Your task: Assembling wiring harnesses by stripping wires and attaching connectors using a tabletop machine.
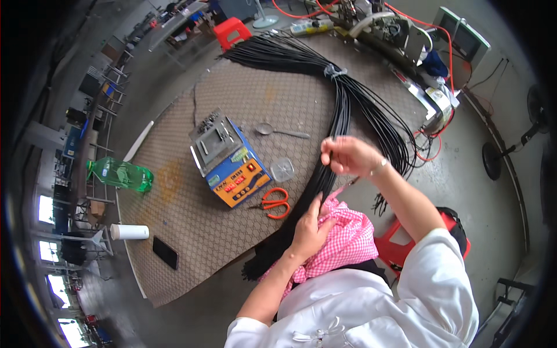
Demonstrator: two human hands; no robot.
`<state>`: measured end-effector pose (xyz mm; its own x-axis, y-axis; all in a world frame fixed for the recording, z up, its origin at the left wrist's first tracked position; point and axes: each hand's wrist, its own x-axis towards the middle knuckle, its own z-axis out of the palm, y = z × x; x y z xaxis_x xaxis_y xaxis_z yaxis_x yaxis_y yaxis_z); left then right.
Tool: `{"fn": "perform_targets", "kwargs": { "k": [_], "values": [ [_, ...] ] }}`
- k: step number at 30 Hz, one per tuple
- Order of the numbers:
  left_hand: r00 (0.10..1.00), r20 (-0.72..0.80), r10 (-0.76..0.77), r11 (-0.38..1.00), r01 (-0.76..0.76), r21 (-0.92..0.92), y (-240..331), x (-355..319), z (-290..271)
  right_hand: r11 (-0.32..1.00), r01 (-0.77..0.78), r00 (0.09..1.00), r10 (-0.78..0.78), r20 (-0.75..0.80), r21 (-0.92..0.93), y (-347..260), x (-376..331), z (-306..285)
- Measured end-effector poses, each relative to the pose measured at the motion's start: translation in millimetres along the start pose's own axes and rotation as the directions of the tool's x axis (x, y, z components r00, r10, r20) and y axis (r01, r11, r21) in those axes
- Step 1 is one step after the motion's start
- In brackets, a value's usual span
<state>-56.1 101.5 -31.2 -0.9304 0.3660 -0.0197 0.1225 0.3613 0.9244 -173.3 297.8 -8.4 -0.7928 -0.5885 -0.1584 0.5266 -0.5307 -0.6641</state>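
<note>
Black cables (342,110) run along the tabletop (232,84) past its near edge, left hand (310,235) half-open beside them, hold unclear, right hand's (355,158) fingers nearly pinched, contents indistinct, far pale tie (335,71) already on, remaining work not discernible.

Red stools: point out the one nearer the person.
The lower-right red stool, partly behind the white sleeve; the other red stool is beyond the table's far edge.
</note>
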Motion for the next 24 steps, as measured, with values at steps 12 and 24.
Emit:
{"fn": "perform_targets", "kwargs": {
  "k": [12, 24],
  "values": [
    [0.906, 0.000, -0.423, 0.897, 0.419, 0.139, -15, -140, -100, 0.371, -0.262, 0.557, -0.696, -0.453, -0.891, 71, -62, -76],
    [0.955, -0.271, -0.120, 0.974, 0.166, 0.153, 13, -126, -56, 0.178, 0.488, 0.873, -0.101, 0.477, -0.855, 119, -50, 95]
  ]
}}
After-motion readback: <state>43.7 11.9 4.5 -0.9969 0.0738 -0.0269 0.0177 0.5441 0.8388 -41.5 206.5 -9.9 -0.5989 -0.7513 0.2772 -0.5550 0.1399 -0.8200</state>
